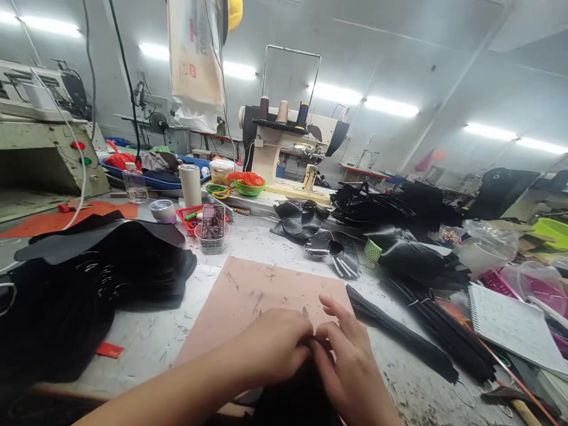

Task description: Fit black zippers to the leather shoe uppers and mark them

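Both hands meet over the near edge of a pink board (248, 284). My left hand (277, 340) is closed, its fingers curled on the upper edge of a black piece of material (293, 396). Against it, my right hand (344, 349) pinches the same edge between thumb and index finger, with the other fingers raised. The black piece hangs down toward my lap, and its lower part runs out of view. Just right of the board lies a long black strip (399, 334).
A stack of black cut pieces (146, 260) lies at left. Behind the board are a phone (213, 222) in a clear tub, a white tumbler (190, 186) and a sewing machine (288, 136). At right lie bundled black strips (444, 325), a spiral notebook (515, 325) and a hammer (519, 402).
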Tool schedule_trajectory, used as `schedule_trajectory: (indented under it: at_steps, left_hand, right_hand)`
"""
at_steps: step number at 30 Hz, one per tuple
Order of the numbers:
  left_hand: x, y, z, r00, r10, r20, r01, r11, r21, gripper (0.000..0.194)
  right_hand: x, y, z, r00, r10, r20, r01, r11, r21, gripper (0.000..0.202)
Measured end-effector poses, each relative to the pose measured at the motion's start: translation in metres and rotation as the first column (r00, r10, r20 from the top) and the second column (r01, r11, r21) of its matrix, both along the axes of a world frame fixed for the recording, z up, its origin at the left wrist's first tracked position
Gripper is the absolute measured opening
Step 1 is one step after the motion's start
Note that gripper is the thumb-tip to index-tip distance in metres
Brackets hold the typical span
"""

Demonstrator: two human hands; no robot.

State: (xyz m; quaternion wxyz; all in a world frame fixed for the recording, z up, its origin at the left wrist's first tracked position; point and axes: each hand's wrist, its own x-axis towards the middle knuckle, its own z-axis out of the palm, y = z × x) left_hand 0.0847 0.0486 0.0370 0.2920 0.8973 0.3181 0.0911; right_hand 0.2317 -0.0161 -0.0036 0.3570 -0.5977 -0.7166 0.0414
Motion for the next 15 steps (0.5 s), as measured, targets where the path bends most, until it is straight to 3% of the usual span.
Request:
schedule_trajectory:
  at_steps: [4, 7, 8, 11, 13, 15]
  left_hand:
    - [-0.008, 0.001, 0.005, 1.000, -0.024, -0.002, 0.024, 0.999, 0.029, 0.016]
    - [-0.016, 0.005, 0.007, 0.990, 0.075, 0.123, -0.072, 0.997, -0.026, 0.016]
    - [-0.020, 0.006, 0.007, 0.979, 0.102, 0.174, -0.095, 0.994, -0.049, 0.017]
    - [-0.031, 0.008, 0.005, 0.947, 0.098, 0.306, -0.081, 0.994, -0.068, 0.023]
    - [-0.040, 0.008, 0.000, 0.914, 0.105, 0.391, -0.101, 0.994, -0.031, 0.023]
    - [-0.051, 0.009, -0.008, 0.855, 0.165, 0.492, -0.197, 0.980, 0.012, 0.043]
  right_hand:
    - [0.011, -0.001, -0.002, 0.985, 0.044, -0.166, -0.069, 0.987, -0.143, 0.019]
    - [0.025, -0.005, -0.013, 0.947, 0.043, -0.318, -0.141, 0.946, -0.292, 0.067]
    - [0.027, -0.007, -0.017, 0.940, 0.055, -0.336, -0.179, 0.919, -0.351, 0.072]
    - [0.021, -0.012, -0.017, 0.933, 0.121, -0.339, -0.276, 0.846, -0.457, 0.042]
    - [0.012, -0.012, -0.004, 0.935, 0.134, -0.328, -0.279, 0.850, -0.446, 0.031]
    - [0.006, -0.008, 0.016, 0.936, 0.120, -0.331, -0.266, 0.856, -0.443, 0.027]
